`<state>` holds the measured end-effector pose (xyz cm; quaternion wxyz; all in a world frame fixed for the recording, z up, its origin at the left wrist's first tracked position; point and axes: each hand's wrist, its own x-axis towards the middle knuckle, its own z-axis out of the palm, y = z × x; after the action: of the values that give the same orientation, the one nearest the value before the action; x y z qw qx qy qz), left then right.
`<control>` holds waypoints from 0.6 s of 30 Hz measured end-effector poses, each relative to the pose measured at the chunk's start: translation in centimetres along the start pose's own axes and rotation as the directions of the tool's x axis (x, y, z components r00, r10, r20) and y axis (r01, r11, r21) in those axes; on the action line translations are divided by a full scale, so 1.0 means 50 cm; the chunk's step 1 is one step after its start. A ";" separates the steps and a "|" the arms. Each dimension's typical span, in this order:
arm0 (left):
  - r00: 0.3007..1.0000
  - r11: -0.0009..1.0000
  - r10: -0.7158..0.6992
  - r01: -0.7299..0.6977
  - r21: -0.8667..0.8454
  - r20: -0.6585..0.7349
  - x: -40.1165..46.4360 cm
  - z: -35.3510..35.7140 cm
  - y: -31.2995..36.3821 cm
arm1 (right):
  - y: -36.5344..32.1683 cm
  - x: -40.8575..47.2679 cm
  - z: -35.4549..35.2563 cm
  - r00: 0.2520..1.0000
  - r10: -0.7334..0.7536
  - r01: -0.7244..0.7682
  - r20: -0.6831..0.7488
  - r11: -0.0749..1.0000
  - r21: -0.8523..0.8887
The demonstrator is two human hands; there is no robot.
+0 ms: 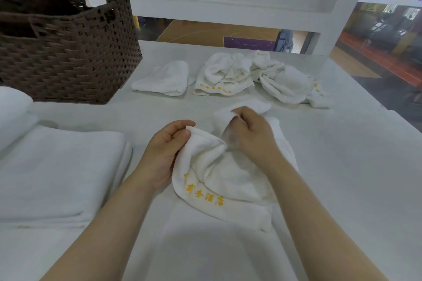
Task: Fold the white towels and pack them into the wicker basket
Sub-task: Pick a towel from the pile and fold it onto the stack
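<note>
Lying crumpled at the near centre of the white tabletop [342, 166], the white gold-lettered towel [228, 180] is pinched by both hands, left hand [164, 150] and right hand [251, 132]; brown wicker basket [68, 52] far left.

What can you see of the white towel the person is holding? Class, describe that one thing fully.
The towel in hand is white terry-like cloth with yellow embroidered characters along its near edge. It is crumpled and unfolded, lying on the white table at the centre, partly lifted. The left hand pinches one raised corner between thumb and fingers; the right hand grips a bunched part farther back. The right forearm crosses over its right side. It lies apart from the other loose towels behind it.
</note>
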<state>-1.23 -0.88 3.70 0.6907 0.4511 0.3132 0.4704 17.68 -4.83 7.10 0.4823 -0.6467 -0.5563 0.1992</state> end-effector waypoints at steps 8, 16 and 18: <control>0.986 0.991 -0.062 0.042 0.128 0.156 -0.004 -0.006 -0.016 | 0.044 -0.035 0.017 0.964 0.012 -0.064 0.266 0.980 0.188; 0.977 0.955 -0.065 0.002 0.297 0.203 -0.010 0.000 -0.011 | 0.060 -0.035 0.001 0.937 0.004 -0.052 0.350 0.990 0.129; 0.980 0.954 -0.057 -0.004 0.301 0.191 -0.010 0.001 -0.011 | 0.066 -0.032 0.003 0.964 -0.053 0.040 0.262 0.998 0.054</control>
<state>-1.18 -1.42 3.23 0.6482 0.5909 0.3169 0.3610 18.83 -5.94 3.79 0.4242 -0.5892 -0.6256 0.2854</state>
